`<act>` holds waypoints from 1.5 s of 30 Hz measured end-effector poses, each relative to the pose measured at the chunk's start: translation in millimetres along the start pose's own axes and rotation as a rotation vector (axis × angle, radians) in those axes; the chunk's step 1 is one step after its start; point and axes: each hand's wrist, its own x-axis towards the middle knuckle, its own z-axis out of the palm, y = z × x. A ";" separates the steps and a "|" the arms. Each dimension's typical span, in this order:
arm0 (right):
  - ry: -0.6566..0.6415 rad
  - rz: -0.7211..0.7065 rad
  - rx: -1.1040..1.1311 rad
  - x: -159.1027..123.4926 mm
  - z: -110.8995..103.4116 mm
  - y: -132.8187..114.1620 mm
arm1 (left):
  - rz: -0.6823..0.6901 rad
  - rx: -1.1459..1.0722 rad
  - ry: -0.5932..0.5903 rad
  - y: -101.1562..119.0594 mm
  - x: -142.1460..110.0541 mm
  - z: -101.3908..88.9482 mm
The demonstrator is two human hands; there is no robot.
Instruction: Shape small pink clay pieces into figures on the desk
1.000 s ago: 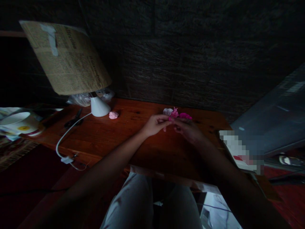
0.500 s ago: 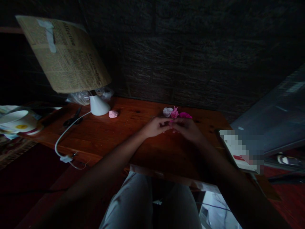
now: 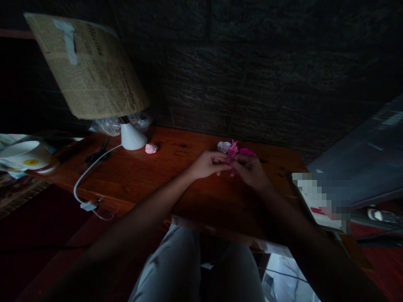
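Above the wooden table point(image 3: 201, 197), my left hand point(image 3: 208, 163) and my right hand point(image 3: 252, 170) meet fingertip to fingertip. Both are closed on a small pink piece point(image 3: 228, 160), soft-looking like modelling clay and mostly covered by the fingers. Just beyond them lie a whitish lump point(image 3: 223, 146), a ruffled pink flower-like piece point(image 3: 232, 148) and a bright magenta piece point(image 3: 247, 151), partly hidden by my right hand. A pale pink lump point(image 3: 151, 148) rests farther left on the tabletop.
A lamp with a newsprint shade point(image 3: 91, 71) and white base point(image 3: 132, 137) stands at the left, its cord point(image 3: 85, 172) hanging over the edge. Scissors point(image 3: 98, 154) lie beside it. A white bowl point(image 3: 23, 155) is far left, a book-like object point(image 3: 321, 205) at right. A dark wall rises behind.
The whole view has shifted slightly. Both hands remain together on the small pink piece, with the fingers slightly rearranged. The pieces on the table stay put.
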 end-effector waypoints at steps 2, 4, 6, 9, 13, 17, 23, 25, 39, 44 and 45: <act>-0.071 0.034 0.032 1.2 -2.2 2.2 | -0.012 -0.013 -0.012 0.0 0.6 -2.2; -0.133 0.070 0.054 1.9 -4.8 3.7 | -0.016 -0.015 -0.007 -0.8 1.3 -4.1; -0.139 0.085 0.067 2.2 -7.1 3.7 | -0.008 -0.021 0.015 -1.8 1.9 -5.3; -0.094 0.090 0.067 2.0 -9.0 1.1 | 0.001 -0.018 0.051 -2.3 2.7 -5.3; 0.003 0.070 -0.008 1.6 -8.8 -3.6 | -0.012 -0.001 0.050 -2.2 3.5 -5.2; -0.003 0.070 0.006 2.5 -7.4 -3.0 | -0.021 0.021 0.031 -4.3 3.9 -7.0; -0.024 0.076 0.043 4.0 -6.3 2.9 | -0.016 0.087 -0.015 -3.9 2.9 -7.0; -0.021 0.082 0.063 3.5 -6.6 3.1 | -0.016 0.066 -0.021 -1.0 2.7 -5.3; 0.056 0.122 0.180 3.2 -1.8 0.6 | -0.066 0.023 0.087 -1.4 3.7 2.5; 0.068 0.161 0.226 4.3 0.7 1.0 | -0.039 0.032 0.101 0.4 3.5 4.0; 0.076 0.172 0.242 4.4 1.3 0.7 | -0.026 0.044 0.102 1.1 3.2 3.9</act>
